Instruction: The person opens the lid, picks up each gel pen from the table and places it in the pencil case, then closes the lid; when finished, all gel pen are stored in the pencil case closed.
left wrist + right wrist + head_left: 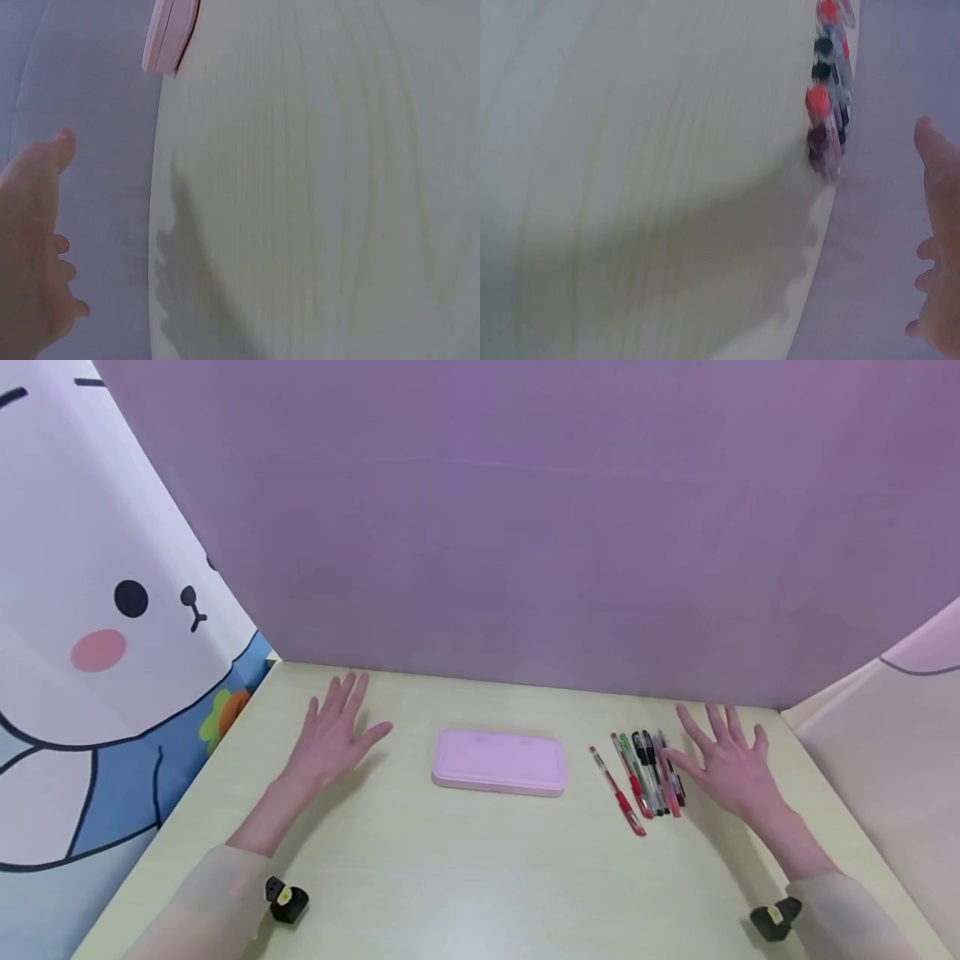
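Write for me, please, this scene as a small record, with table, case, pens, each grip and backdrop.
Table: pale, with wood grain
Case: pink, closed, flat on the table
Pens: loose group right of the case; red, green and black show
Lone pen: red, between the case and the group
Left grip: fingers spread, holding nothing, left of the case
Right grip: fingers spread, holding nothing, beside the pens
Backdrop: purple, behind the table
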Motion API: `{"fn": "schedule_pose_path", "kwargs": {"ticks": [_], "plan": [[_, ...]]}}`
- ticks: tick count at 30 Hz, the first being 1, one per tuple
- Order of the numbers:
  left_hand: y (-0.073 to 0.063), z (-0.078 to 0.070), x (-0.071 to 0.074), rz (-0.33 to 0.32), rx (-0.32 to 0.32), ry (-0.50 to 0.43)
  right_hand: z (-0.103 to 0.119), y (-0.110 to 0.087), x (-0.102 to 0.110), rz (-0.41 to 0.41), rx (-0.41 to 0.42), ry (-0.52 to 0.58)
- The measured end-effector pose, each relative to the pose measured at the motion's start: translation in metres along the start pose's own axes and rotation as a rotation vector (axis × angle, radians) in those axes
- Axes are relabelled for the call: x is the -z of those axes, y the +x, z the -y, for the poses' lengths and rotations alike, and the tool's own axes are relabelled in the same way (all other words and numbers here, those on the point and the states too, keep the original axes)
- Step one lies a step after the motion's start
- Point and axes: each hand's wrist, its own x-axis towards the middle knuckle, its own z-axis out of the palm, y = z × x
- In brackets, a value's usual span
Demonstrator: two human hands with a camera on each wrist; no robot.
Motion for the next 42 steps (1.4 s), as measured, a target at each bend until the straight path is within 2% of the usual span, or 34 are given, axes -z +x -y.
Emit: {"fn": "schedule_pose_path", "kwargs": {"ticks": [10, 14, 18, 22, 28, 36, 38, 42], "plan": [[0.009, -0.026, -0.019, 0.055, -0.038, -0.330, 0.037, 0.016, -0.001, -0.033, 0.071, 0.014], [0.010, -0.037, -0.022, 0.120, -0.010, -0.459, 0.050, 0.023, -0.006, -0.048, 0.099, 0.017], [0.011, -0.046, -0.026, 0.168, 0.003, -0.551, 0.064, 0.030, -0.012, -0.058, 0.139, 0.008], [0.014, -0.052, -0.032, 0.214, 0.014, -0.618, 0.082, 0.036, -0.014, -0.051, 0.183, 0.036], [0.015, -0.057, -0.041, 0.296, 0.020, -0.708, 0.114, 0.042, -0.015, 0.006, 0.235, 0.081], [0.013, -0.062, -0.052, 0.418, 0.027, -0.830, 0.155, 0.046, -0.022, 0.069, 0.355, 0.093], [0.013, -0.063, -0.054, 0.435, 0.026, -0.825, 0.163, 0.046, -0.024, 0.091, 0.382, 0.102], [0.011, -0.067, -0.057, 0.423, 0.035, -0.729, 0.179, 0.046, -0.029, 0.134, 0.443, 0.087]]}}
